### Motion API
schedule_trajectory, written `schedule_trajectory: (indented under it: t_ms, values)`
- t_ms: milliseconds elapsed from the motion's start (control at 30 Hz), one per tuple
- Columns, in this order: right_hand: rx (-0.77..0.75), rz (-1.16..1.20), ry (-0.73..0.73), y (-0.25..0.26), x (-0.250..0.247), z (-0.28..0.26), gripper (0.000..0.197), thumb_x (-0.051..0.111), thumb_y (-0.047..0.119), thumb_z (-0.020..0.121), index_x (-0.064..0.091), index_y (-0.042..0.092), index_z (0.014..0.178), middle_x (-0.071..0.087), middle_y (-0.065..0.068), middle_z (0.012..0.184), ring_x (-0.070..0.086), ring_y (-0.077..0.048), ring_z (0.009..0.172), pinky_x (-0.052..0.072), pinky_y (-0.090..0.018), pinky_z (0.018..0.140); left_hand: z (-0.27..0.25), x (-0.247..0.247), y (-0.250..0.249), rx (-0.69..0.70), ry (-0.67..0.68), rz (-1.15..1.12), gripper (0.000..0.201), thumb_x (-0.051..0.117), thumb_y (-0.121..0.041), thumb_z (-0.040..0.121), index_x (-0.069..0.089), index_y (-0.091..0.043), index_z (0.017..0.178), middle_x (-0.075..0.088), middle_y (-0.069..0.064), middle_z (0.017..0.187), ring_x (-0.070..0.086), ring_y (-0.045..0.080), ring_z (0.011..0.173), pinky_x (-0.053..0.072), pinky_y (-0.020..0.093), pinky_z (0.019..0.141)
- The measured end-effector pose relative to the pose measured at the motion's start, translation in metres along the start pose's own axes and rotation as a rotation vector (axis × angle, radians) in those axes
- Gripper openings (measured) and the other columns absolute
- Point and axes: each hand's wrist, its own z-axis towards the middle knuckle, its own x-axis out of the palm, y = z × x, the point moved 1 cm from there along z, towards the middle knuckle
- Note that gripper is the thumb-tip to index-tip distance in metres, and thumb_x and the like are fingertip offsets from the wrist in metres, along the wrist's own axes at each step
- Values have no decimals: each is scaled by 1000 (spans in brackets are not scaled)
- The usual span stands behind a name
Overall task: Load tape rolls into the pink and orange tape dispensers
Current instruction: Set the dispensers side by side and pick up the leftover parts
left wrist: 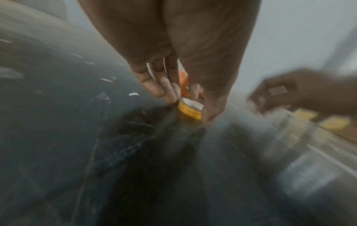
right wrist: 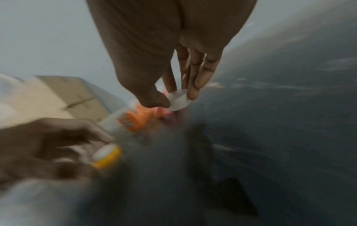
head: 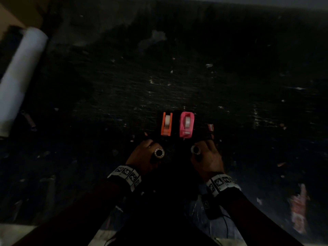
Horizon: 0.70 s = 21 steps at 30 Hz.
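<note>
An orange tape dispenser point(head: 166, 124) and a pink tape dispenser point(head: 186, 124) stand side by side on the dark surface, each with a pale roll inside. Just in front of them, my left hand point(head: 149, 148) pinches a small tape roll point(head: 159, 153). In the left wrist view that roll point(left wrist: 190, 110) has a yellow rim. My right hand point(head: 206, 148) holds a second roll point(head: 195, 150). The right wrist view shows this roll point(right wrist: 178, 100) clear and whitish, between thumb and fingers, just in front of the pink dispenser point(right wrist: 164, 113) and orange dispenser point(right wrist: 135, 120).
A large white roll point(head: 21, 75) lies along the left edge, with cardboard point(head: 17, 9) behind it. A small red scrap point(head: 210, 127) sits right of the pink dispenser. A reddish wrapper point(head: 299, 208) lies at lower right. Small paper bits litter the dark surface point(head: 177, 77).
</note>
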Motion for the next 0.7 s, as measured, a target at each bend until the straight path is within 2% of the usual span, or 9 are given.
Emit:
schedule_trajectory:
  t_ms: [100,200,267,333,433,533,600,700]
  values:
    - [-93,32,-11,32,-2,17,28,75,18,71,66,16,97,58,-8,105,63,-33,84,46,-30,64,5,-6,-6,17,-10,35,31,65,-43,74,60,-29,102,59,-2,98,61,23,88,53,43,78]
    - [-174,65,20,64,-3,38,32,74,21,71,65,20,101,57,-5,110,64,-31,84,53,-33,65,9,-19,-3,-40,-46,133,48,72,-38,63,65,-30,110,64,0,104,64,28,95,54,43,81]
    - [-259,46,58,84,1,54,37,73,24,70,65,22,106,59,-4,113,64,-29,90,56,-40,73,8,-33,5,-90,-99,179,37,71,-40,65,68,-30,101,64,0,101,64,29,94,53,41,79]
    - [-361,-62,92,104,9,71,38,70,30,69,67,23,106,63,-4,110,60,-30,98,51,-47,84,8,-47,20,-152,-180,172,30,63,-43,70,69,-30,96,66,-1,98,65,30,92,54,40,77]
    - [-459,-250,129,133,23,95,34,67,34,73,68,23,105,63,-4,108,53,-34,107,39,-45,83,13,-70,48,-251,-253,190,36,63,-48,72,70,-31,103,67,2,105,64,31,96,54,41,80]
    - [-495,-319,270,152,39,113,37,65,35,81,65,21,116,61,-4,122,41,-37,123,32,-50,96,20,-92,69,-315,-232,201,47,76,-40,71,68,-21,114,66,9,114,61,36,102,51,45,83]
    - [-480,-381,357,157,49,122,41,62,36,84,63,21,123,58,-3,130,35,-37,131,28,-54,104,26,-99,81,-340,-215,205,53,76,-41,73,66,-19,121,65,10,119,61,36,108,50,46,90]
    - [-493,-478,401,159,61,124,38,57,39,88,63,21,121,59,-2,129,33,-37,132,26,-54,105,31,-98,89,-332,-202,201,50,74,-42,76,65,-19,120,65,10,119,61,35,108,50,46,91]
